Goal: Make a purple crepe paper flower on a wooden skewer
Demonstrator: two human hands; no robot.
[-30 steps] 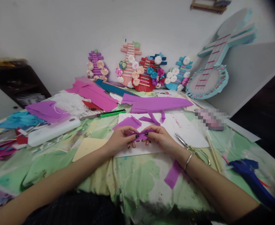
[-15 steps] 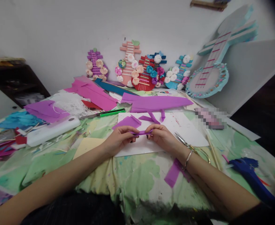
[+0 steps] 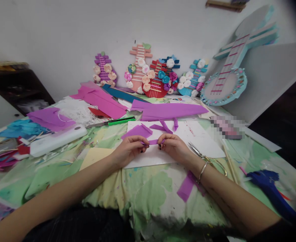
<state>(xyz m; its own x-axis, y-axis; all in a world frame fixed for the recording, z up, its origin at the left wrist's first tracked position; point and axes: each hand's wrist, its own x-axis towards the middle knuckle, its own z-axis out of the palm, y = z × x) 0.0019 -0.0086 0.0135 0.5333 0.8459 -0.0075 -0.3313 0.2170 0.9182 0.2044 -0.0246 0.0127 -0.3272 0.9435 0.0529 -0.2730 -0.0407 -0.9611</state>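
Observation:
A narrow purple paper strip [image 3: 153, 142] is stretched level between my hands, above a white sheet [image 3: 200, 143]. My left hand [image 3: 133, 148] pinches its left end. The other end is pinched by my right hand [image 3: 172, 146], which wears a bracelet on the wrist. Just behind the hands, purple paper pieces [image 3: 137, 130] and cut strips [image 3: 165, 126] lie on the sheet. Gold-handled scissors [image 3: 203, 155] rest beside my right wrist, with their blades pointing away. Under my right forearm another purple piece [image 3: 185, 188] is partly covered.
Decorated paper instruments [image 3: 155, 80] lean along the wall. A green cutter [image 3: 121, 121], a white glue gun-like bar [image 3: 58, 139] and pink paper [image 3: 101, 99] lie at the left. On the right are wooden sticks [image 3: 230, 163] and a blue glue gun [image 3: 271, 188].
My hands have moved slightly apart, and more of the purple strip shows flat between them. Nothing else on the table has visibly moved.

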